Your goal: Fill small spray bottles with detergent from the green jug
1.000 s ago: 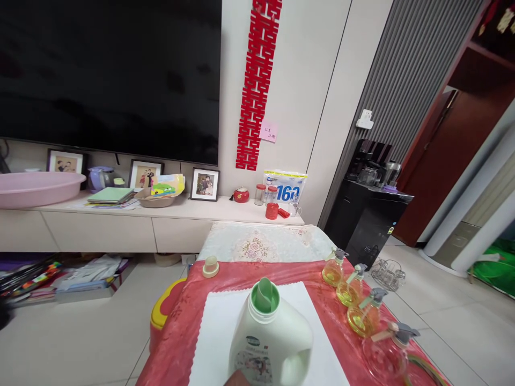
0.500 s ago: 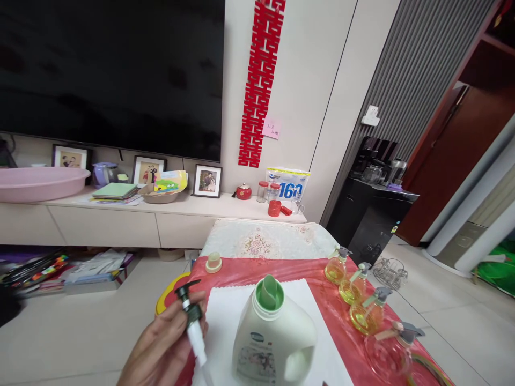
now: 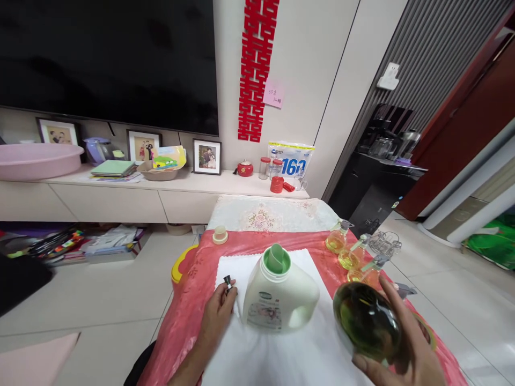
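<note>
Now I see the left hand [image 3: 219,306] closed on a black pump [image 3: 227,282], left of the white jug [image 3: 277,306]; the right hand [image 3: 418,346] grips a dark round bottle [image 3: 364,319], near right.

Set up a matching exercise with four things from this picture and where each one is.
Things:
1. Jug
2. Pump
3. Dark bottle
4. Cap

Places:
A. In the right hand
B. On the far left part of the red cloth
C. Standing on the white mat, between the hands
D. In the left hand

Right pairs: 1-C, 2-D, 3-A, 4-B.
</note>
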### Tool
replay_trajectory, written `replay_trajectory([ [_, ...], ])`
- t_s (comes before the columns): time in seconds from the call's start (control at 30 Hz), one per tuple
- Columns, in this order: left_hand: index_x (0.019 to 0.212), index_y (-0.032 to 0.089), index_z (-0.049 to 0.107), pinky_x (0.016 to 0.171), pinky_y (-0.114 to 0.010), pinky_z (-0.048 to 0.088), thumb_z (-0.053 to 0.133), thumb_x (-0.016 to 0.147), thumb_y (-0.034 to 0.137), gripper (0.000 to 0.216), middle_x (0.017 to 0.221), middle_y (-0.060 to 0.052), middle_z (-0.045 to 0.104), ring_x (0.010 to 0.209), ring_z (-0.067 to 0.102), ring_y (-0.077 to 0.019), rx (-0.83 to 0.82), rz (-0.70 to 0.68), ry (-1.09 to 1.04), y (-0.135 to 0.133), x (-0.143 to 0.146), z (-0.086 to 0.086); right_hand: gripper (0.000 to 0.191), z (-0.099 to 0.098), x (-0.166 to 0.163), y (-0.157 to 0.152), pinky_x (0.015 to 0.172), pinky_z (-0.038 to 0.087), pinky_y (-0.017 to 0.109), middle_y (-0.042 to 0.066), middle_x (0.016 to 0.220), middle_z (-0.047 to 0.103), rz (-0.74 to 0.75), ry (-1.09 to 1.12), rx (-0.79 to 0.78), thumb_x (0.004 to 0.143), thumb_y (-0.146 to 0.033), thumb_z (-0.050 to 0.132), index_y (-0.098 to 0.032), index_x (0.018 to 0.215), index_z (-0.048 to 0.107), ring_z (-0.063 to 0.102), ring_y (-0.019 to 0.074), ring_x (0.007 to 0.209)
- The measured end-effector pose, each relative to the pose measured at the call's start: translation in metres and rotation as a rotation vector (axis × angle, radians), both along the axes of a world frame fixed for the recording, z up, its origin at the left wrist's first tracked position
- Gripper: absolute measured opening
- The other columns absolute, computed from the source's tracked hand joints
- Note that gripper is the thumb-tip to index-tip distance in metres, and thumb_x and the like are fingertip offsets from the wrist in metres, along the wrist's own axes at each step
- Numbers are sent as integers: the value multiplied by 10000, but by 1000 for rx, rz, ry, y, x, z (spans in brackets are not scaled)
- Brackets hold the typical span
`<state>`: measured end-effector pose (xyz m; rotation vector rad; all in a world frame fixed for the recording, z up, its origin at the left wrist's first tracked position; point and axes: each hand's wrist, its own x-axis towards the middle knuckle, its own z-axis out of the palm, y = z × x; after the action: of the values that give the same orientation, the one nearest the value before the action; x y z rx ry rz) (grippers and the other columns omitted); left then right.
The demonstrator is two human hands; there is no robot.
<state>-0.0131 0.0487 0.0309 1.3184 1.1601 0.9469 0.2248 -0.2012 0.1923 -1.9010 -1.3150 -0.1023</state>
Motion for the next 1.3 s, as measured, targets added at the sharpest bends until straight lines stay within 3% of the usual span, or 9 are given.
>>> replay_trajectory([
  [0.1, 1069, 157, 699, 630, -282, 469, 666, 746, 690, 624, 851, -36, 702, 661, 556, -172, 43, -3, 30, -4, -2, -8, 884, 17, -1, 15, 900, 635, 400, 121, 1514, 483, -68, -93, -54, 900, -466, 685, -252, 1629, 233, 596, 341, 1271],
  [0.17, 1094, 153, 695, 628, -281, 466, 659, 767, 664, 608, 793, -19, 678, 646, 546, -171, 54, 4, 25, -5, -4, -12, 884, 25, -1, 26, 909, 630, 445, 117, 1485, 516, -96, -156, -80, 893, -502, 680, -265, 1624, 243, 623, 341, 1232],
  [0.37, 1172, 130, 678, 633, -279, 461, 655, 793, 642, 637, 720, 8, 630, 625, 530, -162, 62, -6, -2, -5, -5, -18, 893, 39, 2, 54, 987, 581, 522, 126, 1486, 511, 35, -320, -37, 881, -490, 674, -244, 1619, 236, 562, 350, 1308],
  [0.6, 1155, 134, 681, 630, -291, 484, 649, 787, 651, 635, 711, 1, 651, 634, 566, -180, 62, -5, -2, -6, -5, -16, 877, 53, 3, 75, 1084, 506, 521, 106, 1548, 434, 181, -386, -32, 898, -404, 675, -271, 1625, 202, 471, 321, 1397],
  [0.77, 1158, 132, 684, 633, -290, 484, 637, 804, 626, 610, 710, 5, 644, 626, 560, -176, 91, -3, 10, -6, -5, -14, 839, 64, 2, 84, 1078, 497, 508, 103, 1507, 464, 254, -436, -37, 902, -343, 654, -272, 1613, 214, 487, 303, 1359],
  [1.0, 1173, 123, 682, 635, -292, 489, 630, 826, 595, 588, 733, -20, 670, 629, 565, -179, 113, -1, 24, -5, -6, -20, 819, 70, 0, 93, 1033, 518, 481, 108, 1464, 491, 281, -514, -86, 897, -328, 634, -244, 1601, 224, 479, 308, 1325],
  [1.13, 1147, 146, 696, 682, -301, 516, 650, 818, 587, 552, 936, -82, 747, 730, 630, -202, 107, 13, 13, -6, -6, -18, 820, 72, 0, 96, 1009, 533, 475, 108, 1476, 474, 293, -554, -100, 890, -290, 621, -247, 1604, 220, 464, 323, 1336],
  [1.3, 1120, 152, 714, 616, -285, 496, 675, 777, 633, 592, 840, -64, 742, 674, 624, -199, 105, 35, -10, -7, -5, -13, 813, 78, 1, 99, 996, 536, 491, 120, 1434, 496, 307, -579, -104, 896, -294, 617, -249, 1606, 224, 481, 315, 1306],
])
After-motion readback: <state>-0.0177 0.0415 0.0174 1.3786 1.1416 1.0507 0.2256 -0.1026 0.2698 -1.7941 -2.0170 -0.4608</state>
